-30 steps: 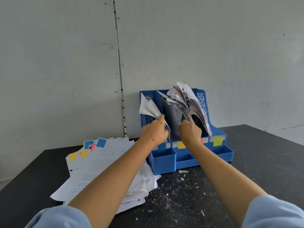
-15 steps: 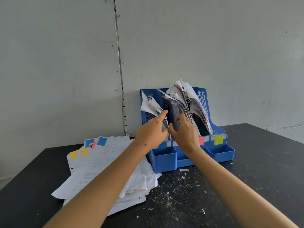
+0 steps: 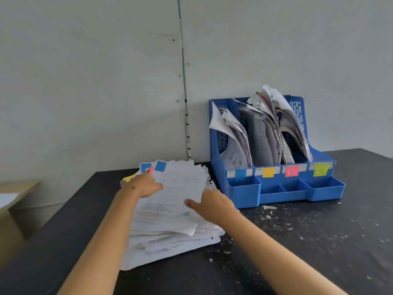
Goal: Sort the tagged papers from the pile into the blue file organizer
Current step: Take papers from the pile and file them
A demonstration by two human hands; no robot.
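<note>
A messy pile of white papers [image 3: 170, 237] lies on the black table [image 3: 319, 241], left of the blue file organizer [image 3: 282, 194]. The top sheet [image 3: 180, 188] carries a blue tag [image 3: 160, 166]; pink and yellow tags peek out beside my left hand [image 3: 143, 184]. That hand grips the sheet's upper left part. My right hand [image 3: 213, 206] pinches its right edge, thumb on top. The organizer's slots hold curled papers [image 3: 261, 135], and its front bears blue [image 3: 240, 173], yellow [image 3: 268, 172], pink [image 3: 291, 170] and green [image 3: 320, 169] labels.
A grey wall stands right behind the organizer and the pile. A cardboard box [image 3: 8, 209] sits off the table's left edge. Small paper scraps [image 3: 274, 216] are scattered on the table in front of the organizer.
Both hands have left the organizer's slots and moved down and left onto the pile, where they now hold the top sheet. The view has shifted left.
</note>
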